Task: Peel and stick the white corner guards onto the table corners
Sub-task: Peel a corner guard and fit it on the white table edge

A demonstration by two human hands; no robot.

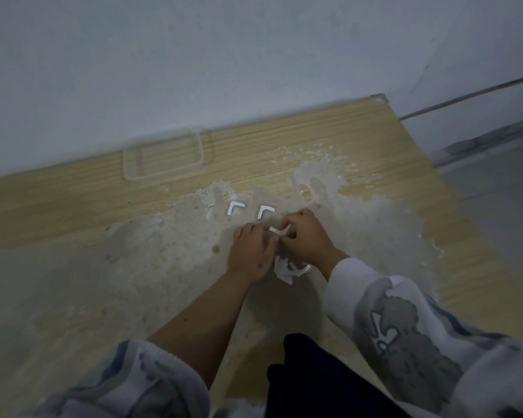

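Note:
Both hands meet over the middle of the worn wooden table (390, 164). My left hand (251, 251) and my right hand (305, 236) pinch one white corner guard (280, 230) between their fingertips, its strip sticking up between them. Two more white L-shaped corner guards lie flat just beyond the hands, one (235, 209) on the left and one (264, 212) on the right. Below my right hand lies a small heap of white peeled backing scraps (287, 271). A clear guard sits on the far right table corner (380, 98).
A clear plastic tray (166, 155) lies near the wall at the back of the table. The table's surface layer is stripped to grey over a wide patch. The floor drops away past the right edge. A dark garment (314, 378) covers my lap at the near edge.

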